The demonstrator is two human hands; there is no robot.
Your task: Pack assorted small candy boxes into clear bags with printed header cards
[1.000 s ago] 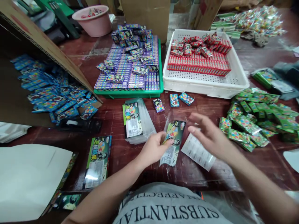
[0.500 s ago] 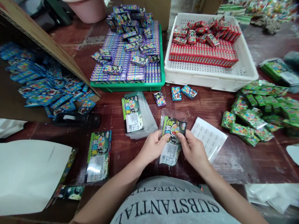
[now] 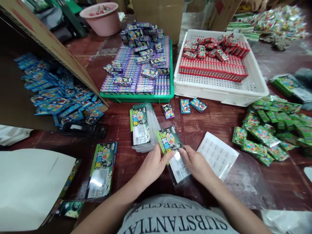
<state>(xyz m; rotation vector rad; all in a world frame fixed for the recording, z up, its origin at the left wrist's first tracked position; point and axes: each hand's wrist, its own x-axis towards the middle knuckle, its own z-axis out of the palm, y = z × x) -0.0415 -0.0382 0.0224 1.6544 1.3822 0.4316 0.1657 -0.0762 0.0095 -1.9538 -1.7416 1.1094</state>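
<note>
A printed card in a clear sleeve (image 3: 179, 164) is held between both hands, tilted, above the dark red table. My left hand (image 3: 152, 162) pinches its left edge, thumb on top. On the right edge, my right hand (image 3: 196, 162) grips it with thumb and fingers. Just behind lies a stack of clear sleeves (image 3: 153, 125) with a similar card (image 3: 140, 126) on top. A sheet of round stickers (image 3: 218, 154) lies right of my right hand. Another packed card (image 3: 102, 170) rests flat at the left.
Behind are a green tray (image 3: 136, 98) of purple boxes and a white tray (image 3: 219, 94) of red boxes. Small green boxes (image 3: 265, 130) are heaped at the right. A cardboard box (image 3: 60, 55) with blue boxes stands left. One purple box (image 3: 168, 111) lies near the sleeves.
The held card has turned so that its top leans left, and both hands have shifted slightly with it. The whole view has moved, with the surroundings lower in the picture.
</note>
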